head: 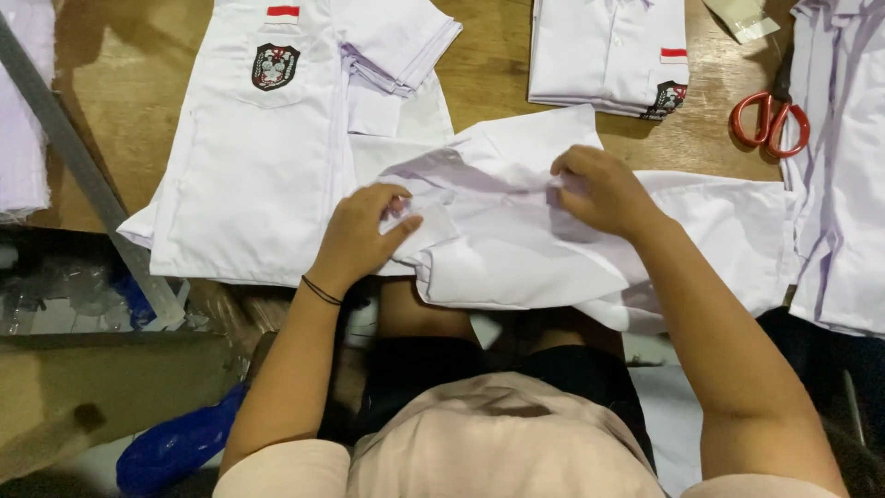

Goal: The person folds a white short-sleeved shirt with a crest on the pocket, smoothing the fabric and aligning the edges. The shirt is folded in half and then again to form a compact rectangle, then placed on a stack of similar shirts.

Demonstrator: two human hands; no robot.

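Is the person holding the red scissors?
No, the red-handled scissors lie on the table while both the left hand and right hand grip a white shirt.

Table layout as I see it from the head camera

The shirt in hand (516, 240) lies at centre on the table (138, 65). A flat shirt (258, 166) sits at nine o'clock, folded sleeves (396, 46) on it at eleven, a folded stack (608, 55) at one, scissors (770, 120) at two, more fabric (843, 184) at three.
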